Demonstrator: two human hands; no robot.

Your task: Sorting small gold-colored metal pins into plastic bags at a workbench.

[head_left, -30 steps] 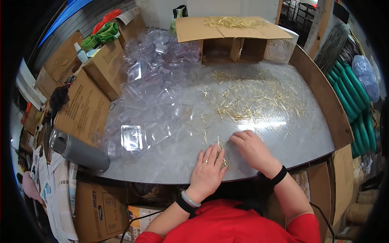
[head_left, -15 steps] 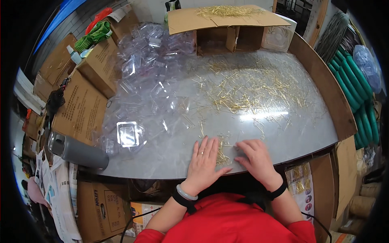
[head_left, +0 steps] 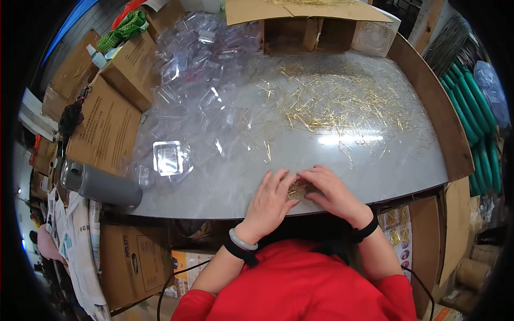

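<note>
Near the front edge of the table, a small bunch of gold wire hooks [head_left: 295,188] lies between my two hands. My left hand [head_left: 269,200] curls round its left side, thumb towards me. From the right, my right hand [head_left: 333,193] bends its fingers over the bunch, and the fingertips of both hands nearly meet at its far side. Part of the bunch is hidden beneath the fingers. Farther off, many loose gold wire hooks [head_left: 342,109] are scattered across the table [head_left: 230,182].
Clear plastic boxes [head_left: 184,107] heap up on the left, with a grey bottle [head_left: 101,184] lying at the front left corner. A cardboard shelf [head_left: 289,37] and a white fan [head_left: 373,38] stand at the back. A cardboard wall [head_left: 433,101] borders the right side.
My hands have come closer together, squeezing the bunch of wire hooks between them. The right hand moved left and its fingers curled over the bunch. The view has tilted slightly downward.
</note>
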